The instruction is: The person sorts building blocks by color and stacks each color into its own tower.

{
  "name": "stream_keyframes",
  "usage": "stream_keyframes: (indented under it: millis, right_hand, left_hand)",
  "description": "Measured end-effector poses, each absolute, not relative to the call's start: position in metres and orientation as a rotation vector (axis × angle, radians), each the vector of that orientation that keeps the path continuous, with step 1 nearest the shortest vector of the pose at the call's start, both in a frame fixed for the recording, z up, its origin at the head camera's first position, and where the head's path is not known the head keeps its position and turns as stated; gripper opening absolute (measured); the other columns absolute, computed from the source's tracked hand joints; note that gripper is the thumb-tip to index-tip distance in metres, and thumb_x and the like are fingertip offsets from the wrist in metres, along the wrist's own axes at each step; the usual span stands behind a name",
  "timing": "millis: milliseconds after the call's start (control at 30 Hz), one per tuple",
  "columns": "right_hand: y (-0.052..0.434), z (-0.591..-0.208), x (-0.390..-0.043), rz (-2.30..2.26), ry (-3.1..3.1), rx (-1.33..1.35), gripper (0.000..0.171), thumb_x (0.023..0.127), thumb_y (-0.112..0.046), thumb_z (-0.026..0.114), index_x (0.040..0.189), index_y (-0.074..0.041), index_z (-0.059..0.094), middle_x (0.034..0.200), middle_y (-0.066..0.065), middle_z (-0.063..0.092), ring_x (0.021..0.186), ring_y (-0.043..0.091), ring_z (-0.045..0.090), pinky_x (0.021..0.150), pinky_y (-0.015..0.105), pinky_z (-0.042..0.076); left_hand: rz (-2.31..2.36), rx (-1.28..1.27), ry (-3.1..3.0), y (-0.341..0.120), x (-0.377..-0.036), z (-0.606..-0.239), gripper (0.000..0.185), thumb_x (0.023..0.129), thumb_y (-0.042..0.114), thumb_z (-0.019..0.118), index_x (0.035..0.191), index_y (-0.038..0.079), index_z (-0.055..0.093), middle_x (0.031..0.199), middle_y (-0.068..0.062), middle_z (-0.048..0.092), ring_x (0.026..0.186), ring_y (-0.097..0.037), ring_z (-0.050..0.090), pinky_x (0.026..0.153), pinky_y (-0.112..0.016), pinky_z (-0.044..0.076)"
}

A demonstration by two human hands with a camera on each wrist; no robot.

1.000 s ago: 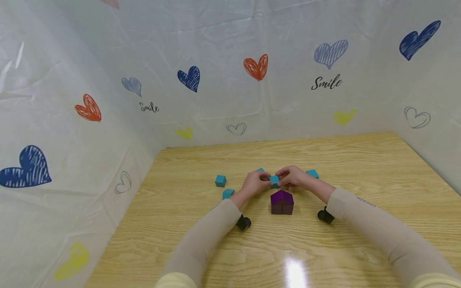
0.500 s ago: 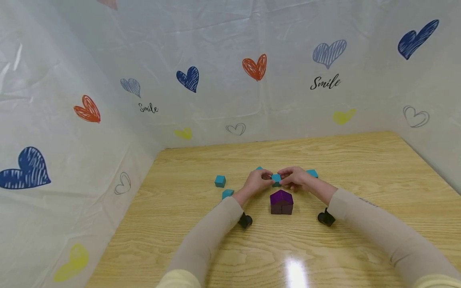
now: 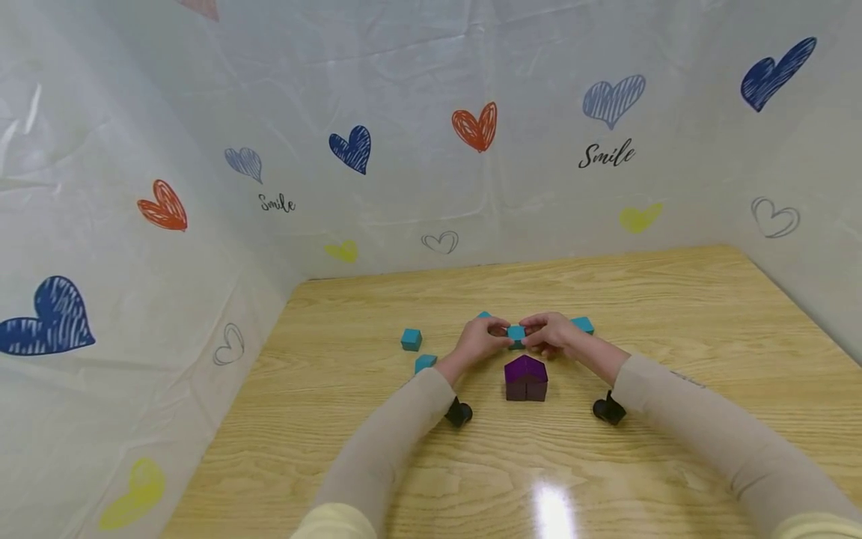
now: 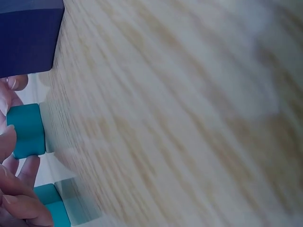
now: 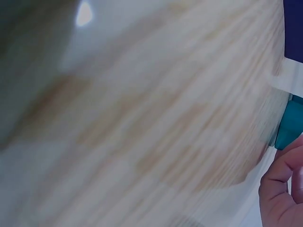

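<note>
A teal block (image 3: pixel 516 337) is held between the two hands at the middle of the desk (image 3: pixel 552 449), a little to the far side of a purple house-shaped stack (image 3: pixel 525 379). The left hand (image 3: pixel 478 341) pinches it from the left, its fingers (image 4: pixel 28 210) and thumb curled in, and the right hand (image 3: pixel 551 332) pinches it from the right in the same way. The left wrist view shows the block's lower face at the desk or just above it; I cannot tell which.

The stack stands upright, apart from the block, with a bright purple gabled top over a darker front split by a vertical seam.

Four more teal pieces lie around the hands: a cube (image 3: pixel 411 340) well to the left; a slanted piece (image 3: pixel 425 364) nearer, partly hidden by the left forearm; a far piece (image 3: pixel 484 315) showing only its top behind the left hand; and a right-hand piece (image 3: pixel 583 325) behind the right wrist.

Beige sleeves (image 3: pixel 387 442) cover both arms, and a small black device shows at the left wrist (image 3: pixel 459 413) and another at the right. White sheeting (image 3: pixel 404 90) printed with hearts and "Smile" hangs at the far side and on the left and right.
</note>
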State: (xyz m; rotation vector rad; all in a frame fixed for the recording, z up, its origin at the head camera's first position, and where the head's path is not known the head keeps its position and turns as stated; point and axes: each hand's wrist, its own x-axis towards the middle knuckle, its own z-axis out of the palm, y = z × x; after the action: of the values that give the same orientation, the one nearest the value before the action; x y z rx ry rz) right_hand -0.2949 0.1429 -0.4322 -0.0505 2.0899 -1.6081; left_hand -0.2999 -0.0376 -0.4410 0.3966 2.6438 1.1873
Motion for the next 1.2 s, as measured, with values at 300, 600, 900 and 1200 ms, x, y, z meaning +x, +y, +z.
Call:
stream_keyframes:
  millis: [300,600,900,1200]
  right_hand:
    - [0.142,-0.432,-0.293,-1.597,2.12,-0.034,0.053,0.087,-0.003,0.06,0.134,0.006,0.037,0.121,0.021,0.047,0.066,0.009,0.056,0.052,0.02,0.043]
    - [0.146,-0.433,-0.293,-1.567,2.115,-0.107,0.054,0.088,-0.004,0.057,0.136,0.007,0.033,0.128,0.024,0.043,0.069,0.01,0.058,0.053,0.02,0.045]
    - [0.146,-0.43,-0.292,-1.58,2.104,-0.135,0.053,0.088,-0.004,0.058,0.135,0.008,0.034,0.116,0.019,0.05,0.068,0.011,0.056,0.053,0.022,0.044]
    - [0.146,-0.432,-0.292,-1.596,2.082,-0.148,0.056,0.088,-0.002,0.058,0.135,0.009,0.032,0.121,0.021,0.047,0.067,0.011,0.055,0.052,0.022,0.042]
  left_hand:
    - [1.181,0.427,2.669,-0.037,-0.297,-0.438,0.031,0.083,0.017,0.068,0.113,0.007,0.064,0.101,-0.006,0.067,0.094,-0.016,0.061,0.077,-0.022,0.048]
    - [1.09,0.407,2.708,-0.034,-0.293,-0.431,0.033,0.084,0.017,0.067,0.115,0.008,0.063,0.102,-0.005,0.067,0.098,-0.017,0.06,0.083,-0.025,0.047]
    - [1.147,0.369,2.783,-0.053,-0.301,-0.413,0.034,0.086,0.015,0.064,0.12,0.009,0.06,0.102,-0.006,0.065,0.084,-0.02,0.06,0.068,-0.027,0.047]
    - [0.936,0.214,2.805,-0.07,-0.312,-0.415,0.052,0.084,0.028,0.067,0.13,0.008,0.05,0.123,-0.011,0.056,0.11,-0.026,0.053,0.09,-0.036,0.044]
